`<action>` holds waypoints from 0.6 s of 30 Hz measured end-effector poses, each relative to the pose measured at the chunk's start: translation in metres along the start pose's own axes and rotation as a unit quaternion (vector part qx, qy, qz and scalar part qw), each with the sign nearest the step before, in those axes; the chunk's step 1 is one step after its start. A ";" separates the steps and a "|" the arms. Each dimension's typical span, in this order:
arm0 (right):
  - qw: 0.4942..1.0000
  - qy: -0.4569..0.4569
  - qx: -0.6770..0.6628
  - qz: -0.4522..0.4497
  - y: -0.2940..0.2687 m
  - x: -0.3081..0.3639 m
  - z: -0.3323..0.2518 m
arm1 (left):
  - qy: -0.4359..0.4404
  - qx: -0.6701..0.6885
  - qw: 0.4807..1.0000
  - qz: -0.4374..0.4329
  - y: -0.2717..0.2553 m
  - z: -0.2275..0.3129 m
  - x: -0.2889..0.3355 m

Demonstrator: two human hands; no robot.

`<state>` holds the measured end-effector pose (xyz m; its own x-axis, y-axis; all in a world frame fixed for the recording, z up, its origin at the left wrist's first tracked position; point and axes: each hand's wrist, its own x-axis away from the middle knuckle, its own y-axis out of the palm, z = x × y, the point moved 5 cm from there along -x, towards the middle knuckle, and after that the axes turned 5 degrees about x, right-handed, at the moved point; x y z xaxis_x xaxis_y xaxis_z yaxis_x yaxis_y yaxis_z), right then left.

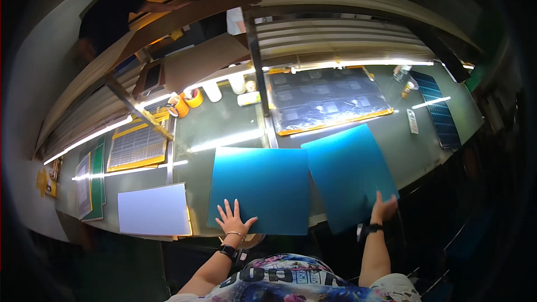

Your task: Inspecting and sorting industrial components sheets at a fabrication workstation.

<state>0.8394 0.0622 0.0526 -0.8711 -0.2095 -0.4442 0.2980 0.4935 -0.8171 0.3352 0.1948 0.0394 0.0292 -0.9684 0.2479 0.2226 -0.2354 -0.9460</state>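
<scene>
Two blue rectangular sheets lie side by side at the front of the table. On the lower left part of the left blue sheet (263,184) my left hand (234,222) rests flat, its fingers spread. The right blue sheet (348,173) is turned at an angle, and its upper left corner meets the other sheet. My right hand (384,208) grips this sheet by its lower right edge, thumb on top and the other fingers mostly hidden. To the left of my left hand lies a pale lavender sheet (154,211) with a yellow edge.
A plastic-covered dark panel (330,98) lies behind the blue sheets. Orange tape rolls (193,98), white cylinders (212,91) and small bottles (406,89) stand farther back. A metal post (254,50) carries the slatted shelf (341,36) and lit tubes overhead. Other people are beyond.
</scene>
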 end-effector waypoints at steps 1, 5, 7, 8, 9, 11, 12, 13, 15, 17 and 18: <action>0.978 0.081 -0.156 -0.117 0.009 0.000 0.042 | 0.000 -0.014 1.000 0.005 0.004 0.000 0.002; 0.619 0.439 -0.540 -0.364 0.049 0.065 0.071 | -0.002 -0.038 0.999 -0.018 0.005 0.013 0.006; 0.666 0.379 -0.546 -0.338 0.039 0.049 0.066 | 0.002 -0.055 0.998 -0.038 0.001 0.016 0.002; 0.672 0.395 -0.530 -0.332 0.029 0.037 0.066 | -0.002 -0.074 0.996 -0.057 -0.002 0.016 0.001; 0.681 0.376 -0.542 -0.317 0.002 0.019 0.049 | -0.012 -0.080 0.994 -0.072 -0.012 0.016 -0.001; 0.749 0.334 -0.508 -0.263 -0.058 -0.026 0.050 | 0.073 0.003 0.993 -0.090 -0.030 0.043 -0.018; 0.716 0.253 -0.597 -0.259 -0.100 -0.040 0.020 | 0.149 0.082 0.980 -0.104 -0.040 0.059 -0.027; 0.721 0.177 -0.617 -0.263 -0.126 -0.051 0.015 | 0.173 0.244 0.931 -0.207 -0.035 0.081 -0.036; 0.841 0.031 -0.471 -0.266 -0.159 -0.058 0.008 | 0.168 0.519 0.727 -0.417 -0.039 0.152 -0.028; 0.874 -0.124 -0.391 -0.262 -0.190 -0.039 -0.045 | 0.110 0.679 0.447 -0.573 -0.053 0.220 0.004; 0.864 -0.265 -0.357 -0.236 -0.186 -0.027 -0.051 | 0.081 0.720 0.303 -0.619 -0.054 0.243 0.018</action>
<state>0.7873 0.0194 0.2350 -0.4732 -0.7928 -0.3842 -0.5230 0.6038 -0.6016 0.5606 0.2103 0.1461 -0.9679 -0.2295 0.1028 0.1625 -0.2591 0.9521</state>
